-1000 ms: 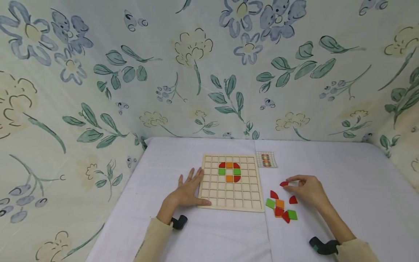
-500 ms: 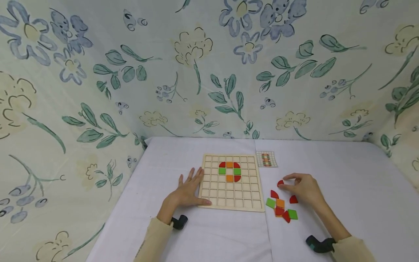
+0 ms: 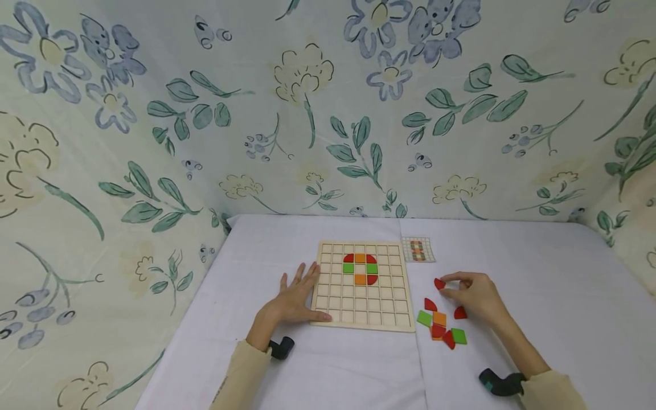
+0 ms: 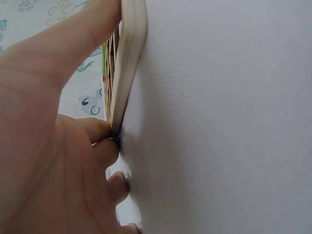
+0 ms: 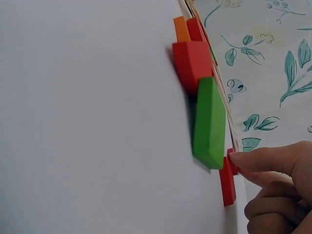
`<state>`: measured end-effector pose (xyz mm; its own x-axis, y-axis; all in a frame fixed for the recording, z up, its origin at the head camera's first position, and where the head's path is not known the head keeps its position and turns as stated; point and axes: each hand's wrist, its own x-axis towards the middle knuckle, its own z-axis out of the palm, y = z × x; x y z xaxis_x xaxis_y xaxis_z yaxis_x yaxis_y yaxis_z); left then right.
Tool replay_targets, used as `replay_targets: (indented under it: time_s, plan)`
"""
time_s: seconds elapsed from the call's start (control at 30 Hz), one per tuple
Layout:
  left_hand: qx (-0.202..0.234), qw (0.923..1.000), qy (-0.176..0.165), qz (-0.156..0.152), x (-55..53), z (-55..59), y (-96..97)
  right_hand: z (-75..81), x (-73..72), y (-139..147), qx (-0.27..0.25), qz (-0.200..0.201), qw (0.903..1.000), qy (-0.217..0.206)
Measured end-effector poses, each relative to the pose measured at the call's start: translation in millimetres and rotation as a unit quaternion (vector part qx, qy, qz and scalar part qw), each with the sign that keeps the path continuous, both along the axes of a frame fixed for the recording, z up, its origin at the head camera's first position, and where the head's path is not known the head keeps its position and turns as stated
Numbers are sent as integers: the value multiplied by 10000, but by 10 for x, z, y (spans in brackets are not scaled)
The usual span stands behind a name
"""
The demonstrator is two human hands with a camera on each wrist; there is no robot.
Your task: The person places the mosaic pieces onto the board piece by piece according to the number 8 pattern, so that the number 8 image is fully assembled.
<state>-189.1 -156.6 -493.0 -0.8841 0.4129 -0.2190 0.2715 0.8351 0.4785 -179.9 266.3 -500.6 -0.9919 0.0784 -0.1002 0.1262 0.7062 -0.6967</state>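
Observation:
My right hand [image 3: 474, 293] pinches a red quarter-circle block [image 3: 439, 283] between thumb and forefinger, right of the board; its other fingers are curled in the right wrist view. My left hand [image 3: 292, 299] lies spread at the left side of a wooden grid board [image 3: 338, 307], thumb on its front corner and fingertips at its left edge. Set in the board is a ring of red quarter-circles, orange squares [image 3: 361, 279] and green squares [image 3: 348, 268]. Near my right hand lie loose blocks: a red quarter-circle [image 3: 460, 312], a green square [image 3: 458, 336] and several others.
A small pattern card [image 3: 418, 249] lies at the board's back right corner. An orange square [image 3: 439, 319] and another green square [image 3: 424, 318] lie between the board and my right arm. White cloth [image 3: 359, 364] covers the table; a floral curtain [image 3: 328, 114] hangs behind.
My right hand has shifted slightly left with the red quarter-circle, which has turned between the fingertips so its point now faces another way. My left hand and the board stay in place.

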Motion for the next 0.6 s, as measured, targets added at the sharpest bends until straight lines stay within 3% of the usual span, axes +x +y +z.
replay_targets:
  time_s: [0.17,0.4,0.6]
  plan:
    - [5,10000,6,10,11,2,0,8,1,17,32,71,10000,-35]
    - [-19,10000,7,-6,14,11,-3,18,-2,-12,112,-149,9998,4]
    - [4,10000,18,-46,21,18,-5,72,-38,-97,172,-19,9998,74]
